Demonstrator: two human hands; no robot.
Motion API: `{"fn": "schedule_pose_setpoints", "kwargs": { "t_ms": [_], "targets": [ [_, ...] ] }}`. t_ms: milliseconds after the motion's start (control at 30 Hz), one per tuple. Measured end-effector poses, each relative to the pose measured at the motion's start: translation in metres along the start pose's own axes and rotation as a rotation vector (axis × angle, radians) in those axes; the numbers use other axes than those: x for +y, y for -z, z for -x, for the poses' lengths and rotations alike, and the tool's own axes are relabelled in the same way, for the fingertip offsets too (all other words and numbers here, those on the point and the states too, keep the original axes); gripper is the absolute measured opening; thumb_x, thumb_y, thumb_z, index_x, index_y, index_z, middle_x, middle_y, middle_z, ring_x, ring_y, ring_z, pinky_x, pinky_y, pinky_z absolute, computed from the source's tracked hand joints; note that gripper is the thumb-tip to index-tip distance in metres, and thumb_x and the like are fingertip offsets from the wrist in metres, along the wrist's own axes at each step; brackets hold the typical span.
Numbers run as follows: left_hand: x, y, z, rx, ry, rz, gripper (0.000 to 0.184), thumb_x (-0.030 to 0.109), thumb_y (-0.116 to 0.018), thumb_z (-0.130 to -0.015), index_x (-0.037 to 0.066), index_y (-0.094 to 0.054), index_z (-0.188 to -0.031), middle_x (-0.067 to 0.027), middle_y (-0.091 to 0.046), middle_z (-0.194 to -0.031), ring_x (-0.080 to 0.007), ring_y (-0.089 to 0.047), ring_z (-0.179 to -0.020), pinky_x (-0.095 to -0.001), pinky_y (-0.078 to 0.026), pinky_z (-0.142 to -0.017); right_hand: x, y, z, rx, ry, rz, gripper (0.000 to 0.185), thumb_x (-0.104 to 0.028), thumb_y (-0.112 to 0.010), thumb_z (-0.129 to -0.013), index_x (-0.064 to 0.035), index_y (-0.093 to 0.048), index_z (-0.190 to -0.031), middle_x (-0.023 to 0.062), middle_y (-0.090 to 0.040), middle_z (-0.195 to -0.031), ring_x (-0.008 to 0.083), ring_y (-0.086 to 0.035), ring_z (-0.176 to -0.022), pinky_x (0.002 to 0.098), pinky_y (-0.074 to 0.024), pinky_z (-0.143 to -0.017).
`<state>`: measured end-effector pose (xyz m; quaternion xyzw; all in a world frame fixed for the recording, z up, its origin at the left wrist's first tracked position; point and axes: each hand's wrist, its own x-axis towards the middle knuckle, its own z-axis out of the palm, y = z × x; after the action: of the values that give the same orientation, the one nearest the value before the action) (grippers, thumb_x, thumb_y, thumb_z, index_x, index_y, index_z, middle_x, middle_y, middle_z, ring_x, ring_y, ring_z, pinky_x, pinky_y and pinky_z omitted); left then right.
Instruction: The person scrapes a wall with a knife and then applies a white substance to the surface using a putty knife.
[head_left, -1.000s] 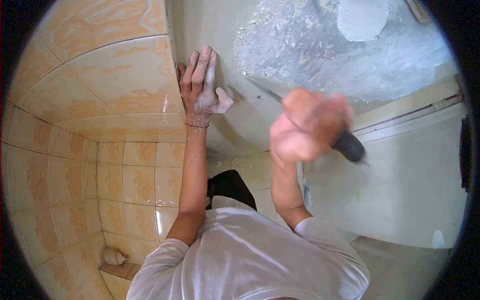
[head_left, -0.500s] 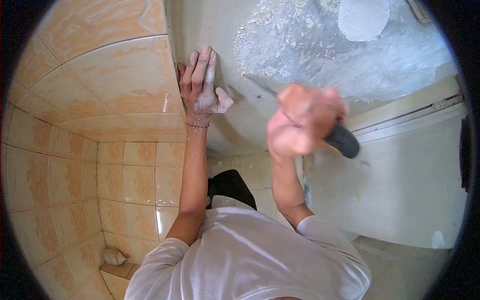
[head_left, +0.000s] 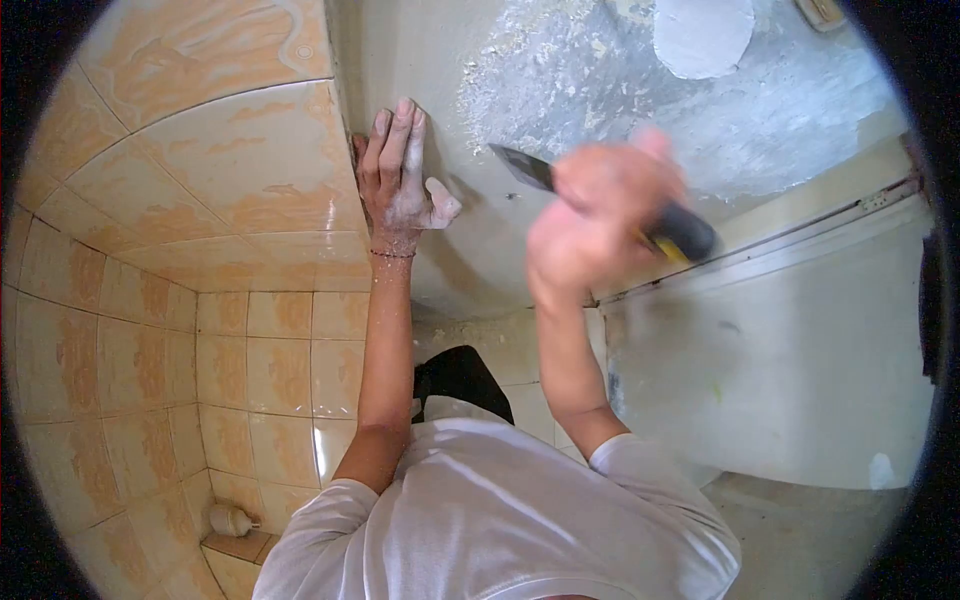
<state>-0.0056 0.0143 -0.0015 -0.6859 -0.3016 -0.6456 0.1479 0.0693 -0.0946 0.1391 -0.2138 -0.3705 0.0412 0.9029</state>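
Observation:
My right hand (head_left: 605, 210), smeared by motion, is closed round the black-and-yellow handle of a scraper (head_left: 522, 166). Its dark blade points left, beside the edge of a rough, stripped grey patch (head_left: 620, 100) on the wall. Whether the blade touches the surface I cannot tell. My left hand (head_left: 398, 185), dusted with white powder, lies on the pale painted wall (head_left: 470, 240) next to the tiled corner. Its fingers stretch upward, the thumb stands out to the side, and nothing is in it.
Beige patterned tiles (head_left: 220, 170) cover the wall on the left. A pale door-like panel (head_left: 780, 350) with a hinged edge stands at right. A smooth white round spot (head_left: 703, 35) shows above. A small whitish container (head_left: 230, 519) sits on a low ledge at lower left.
My right hand has shifted slightly up and left, and the scraper has turned so more of its blade face shows. My left hand keeps its place on the wall.

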Motion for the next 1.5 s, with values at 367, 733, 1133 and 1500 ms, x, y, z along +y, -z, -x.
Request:
{"fn": "schedule_pose_setpoints", "kwargs": {
  "t_ms": [367,733,1133,1500],
  "targets": [
    [0.002,0.004,-0.003,-0.059,-0.045,-0.024,0.063,0.034,-0.038,-0.082,-0.001,-0.043,-0.135,-0.0157,-0.042,-0.139,-0.0372,-0.039,-0.127,-0.0462,-0.029,-0.107,0.004,-0.008,-0.006,0.122,0.032,0.184,0.032,-0.01,-0.051,-0.091,-0.0112,-0.035,-0.063,-0.0044,-0.029,-0.049,0.0066,-0.021,-0.041,0.0252,-0.0194,-0.04],
    [0.005,0.004,-0.006,-0.029,-0.059,0.013,0.066,0.023,-0.04,-0.074,-0.002,-0.042,-0.135,-0.0161,-0.042,-0.139,-0.0384,-0.04,-0.126,-0.0474,-0.03,-0.107,0.0,-0.008,-0.014,0.102,-0.066,0.161,0.034,-0.018,-0.047,-0.094,-0.0128,-0.037,-0.062,-0.0053,-0.022,-0.05,0.0067,-0.019,-0.041,0.0251,-0.0192,-0.043],
    [0.003,0.005,-0.004,-0.057,-0.052,-0.011,0.065,0.028,-0.039,-0.078,-0.002,-0.042,-0.135,-0.0179,-0.04,-0.14,-0.039,-0.039,-0.127,-0.0477,-0.03,-0.106,-0.011,0.008,-0.018,0.019,-0.083,0.045,0.039,-0.012,-0.05,-0.092,-0.0139,-0.027,-0.061,-0.0055,-0.023,-0.048,0.0054,-0.017,-0.041,0.0255,-0.0157,-0.041],
    [0.002,0.003,-0.005,-0.033,-0.06,-0.001,0.065,0.029,-0.038,-0.078,-0.002,-0.042,-0.136,-0.017,-0.04,-0.141,-0.0384,-0.039,-0.127,-0.0485,-0.029,-0.107,0.016,0.013,-0.003,-0.05,-0.154,0.035,0.035,-0.017,-0.057,-0.092,-0.0101,-0.04,-0.062,-0.0007,-0.041,-0.046,0.0071,-0.036,-0.038,0.0243,-0.0313,-0.038]
  ]
}}
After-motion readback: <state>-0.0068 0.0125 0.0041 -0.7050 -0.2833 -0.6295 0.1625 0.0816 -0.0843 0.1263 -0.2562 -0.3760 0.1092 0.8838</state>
